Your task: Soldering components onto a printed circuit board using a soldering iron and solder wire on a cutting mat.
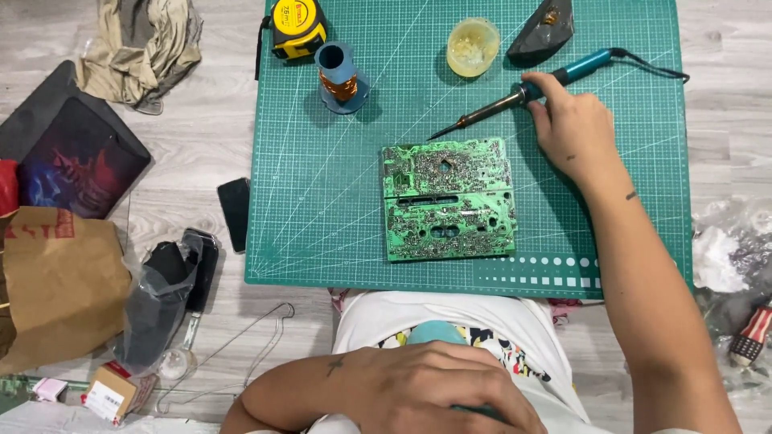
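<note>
Left hand (434, 386) low; right hand (567, 120) holds soldering iron (515, 98).

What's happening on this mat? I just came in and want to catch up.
A person sits at a green cutting mat on the floor. Their right hand grips a teal-handled soldering iron, its tip hovering just above a green circuit board lying solder side up. The left hand rests in their lap over something teal, not clearly visible. A yellow tape measure, a blue iron stand and a small pot of yellowish paste sit along the mat's far edge.
</note>
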